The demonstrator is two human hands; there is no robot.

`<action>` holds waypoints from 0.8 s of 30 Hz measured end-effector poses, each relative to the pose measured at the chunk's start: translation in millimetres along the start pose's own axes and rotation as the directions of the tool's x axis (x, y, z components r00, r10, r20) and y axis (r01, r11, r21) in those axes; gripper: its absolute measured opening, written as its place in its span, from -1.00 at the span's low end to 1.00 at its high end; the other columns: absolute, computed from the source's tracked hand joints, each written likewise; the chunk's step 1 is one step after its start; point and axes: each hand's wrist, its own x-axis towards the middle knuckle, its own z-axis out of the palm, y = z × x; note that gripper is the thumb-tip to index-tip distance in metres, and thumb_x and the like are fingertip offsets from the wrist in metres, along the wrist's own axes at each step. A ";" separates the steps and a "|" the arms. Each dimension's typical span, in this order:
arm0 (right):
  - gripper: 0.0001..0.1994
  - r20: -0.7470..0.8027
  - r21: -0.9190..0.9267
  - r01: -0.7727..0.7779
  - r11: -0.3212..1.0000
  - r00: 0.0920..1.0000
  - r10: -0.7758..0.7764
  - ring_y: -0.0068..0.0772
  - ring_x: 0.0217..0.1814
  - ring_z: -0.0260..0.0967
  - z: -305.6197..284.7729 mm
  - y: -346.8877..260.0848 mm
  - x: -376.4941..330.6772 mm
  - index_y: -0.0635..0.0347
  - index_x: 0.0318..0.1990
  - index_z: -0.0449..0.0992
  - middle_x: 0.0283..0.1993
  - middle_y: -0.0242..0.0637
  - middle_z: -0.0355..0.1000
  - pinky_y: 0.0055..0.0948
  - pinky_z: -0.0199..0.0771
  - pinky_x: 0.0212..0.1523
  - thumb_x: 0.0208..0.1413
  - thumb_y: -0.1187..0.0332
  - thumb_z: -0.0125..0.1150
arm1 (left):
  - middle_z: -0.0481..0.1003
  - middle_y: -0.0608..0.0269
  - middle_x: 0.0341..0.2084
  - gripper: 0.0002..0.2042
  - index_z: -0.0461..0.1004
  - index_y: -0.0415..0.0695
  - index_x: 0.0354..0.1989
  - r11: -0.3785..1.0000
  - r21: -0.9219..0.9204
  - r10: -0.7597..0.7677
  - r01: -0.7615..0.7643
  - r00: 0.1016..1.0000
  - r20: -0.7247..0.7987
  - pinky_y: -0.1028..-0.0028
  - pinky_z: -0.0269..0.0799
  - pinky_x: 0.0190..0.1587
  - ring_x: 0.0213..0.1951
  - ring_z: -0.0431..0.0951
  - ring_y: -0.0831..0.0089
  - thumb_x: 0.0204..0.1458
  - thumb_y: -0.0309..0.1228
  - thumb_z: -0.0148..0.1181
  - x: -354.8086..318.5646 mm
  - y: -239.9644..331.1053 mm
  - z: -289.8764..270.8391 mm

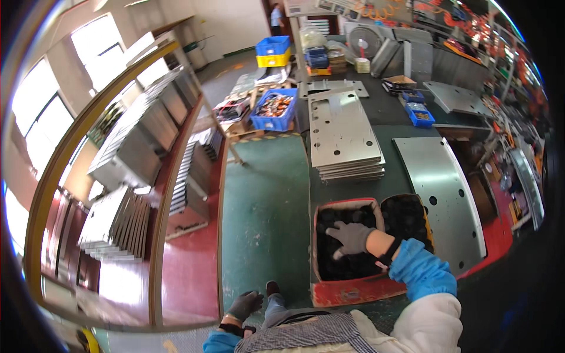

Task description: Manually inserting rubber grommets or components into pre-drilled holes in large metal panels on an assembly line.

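Observation:
My right hand (348, 238), in a grey glove, reaches over a red-rimmed box (352, 294) of black round parts (360, 266). Its fingers are spread, and nothing shows in them. Whether the fingertips touch the parts I cannot make out. A second box of black parts (405, 216) adjoins it on the right. My left hand (244, 305), in a darker grey glove, hangs low beside my body with its fingers loosely bent and nothing visible in it. Beyond the boxes lies a stack of flat metal panels with holes (344, 129).
A curved metal panel (441, 188) lies right of the boxes. Racks of metal panels (126, 147) line the left. Blue bins (271, 122) of small parts stand on the floor ahead, and small blue trays (419, 115) sit farther along the bench. Another person (276, 19) is far back.

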 end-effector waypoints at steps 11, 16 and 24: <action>-0.20 -0.073 0.039 -0.420 0.907 0.904 0.422 0.27 0.18 0.30 2.1 -55.1 -4.7 -0.09 0.33 0.23 0.38 -0.12 0.16 0.02 0.39 0.18 -0.12 0.06 0.43 | 0.52 0.18 -0.04 -0.51 0.39 -0.22 0.18 0.848 0.518 -0.165 -0.111 0.873 0.459 0.30 0.50 0.03 -0.04 0.54 0.34 0.19 -0.15 0.20 210.7 207.4 82.3; -0.23 -0.149 0.273 -0.498 0.823 0.823 0.547 0.17 0.19 0.32 -10.1 -61.1 -9.2 0.00 0.27 0.30 0.28 -0.06 0.29 -0.06 0.36 0.20 -0.15 0.09 0.46 | 0.52 0.12 0.01 -0.51 0.38 -0.23 0.19 0.796 0.603 -0.404 0.059 0.793 0.456 0.24 0.48 0.09 0.00 0.54 0.25 0.20 -0.17 0.21 250.9 227.3 93.2; -0.57 -0.064 0.678 -0.601 0.424 0.526 0.848 0.02 0.07 0.45 -15.6 -34.5 20.4 0.12 0.02 0.52 -0.07 -0.07 0.53 -0.13 0.40 0.10 0.14 0.01 0.18 | 0.55 0.10 -0.01 -0.56 0.43 -0.25 0.15 0.821 0.570 -0.315 0.015 0.846 0.431 0.26 0.51 0.03 -0.02 0.56 0.24 0.21 -0.20 0.17 356.2 336.7 121.8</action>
